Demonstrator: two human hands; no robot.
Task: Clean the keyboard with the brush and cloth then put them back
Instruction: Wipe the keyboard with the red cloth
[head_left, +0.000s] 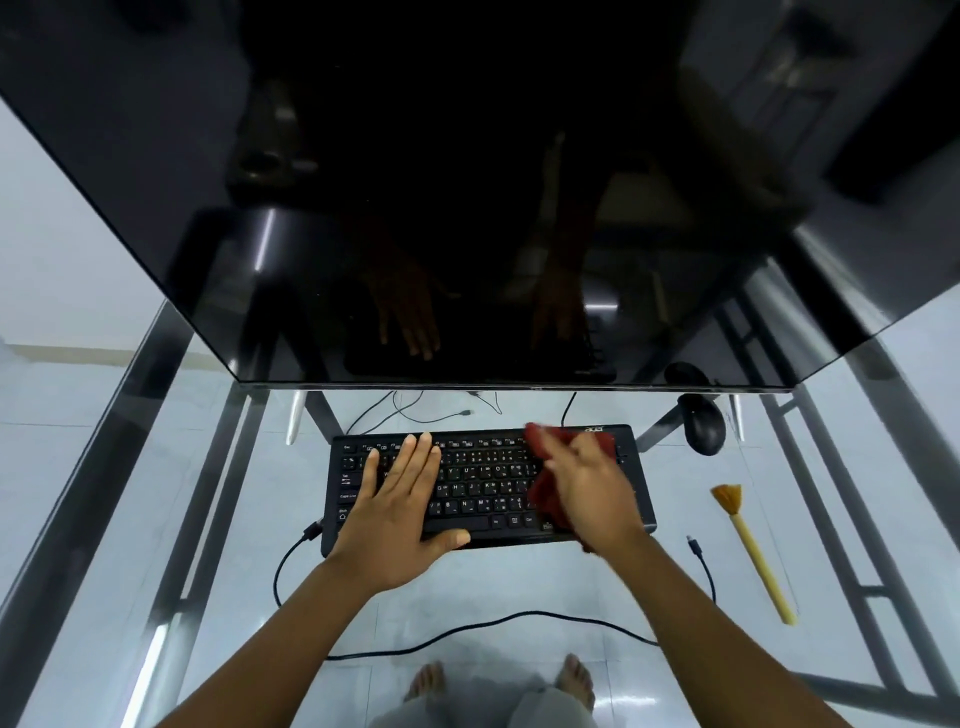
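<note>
A black keyboard (488, 478) lies on a glass desk in front of me. My left hand (400, 499) rests flat on its left half, fingers spread, holding nothing. My right hand (592, 483) presses a dark red cloth (545, 488) onto the keyboard's right half; the hand is blurred and covers most of the cloth. A brush (750, 551) with a pale yellow handle and orange bristles lies on the glass to the right of the keyboard, bristles pointing away from me, untouched.
A large dark monitor (467, 208) overhangs the back of the desk. A black mouse (702, 423) sits at the back right. Black cables (493, 621) loop across the glass in front of the keyboard. The metal desk frame (831, 519) and my bare feet show through the glass.
</note>
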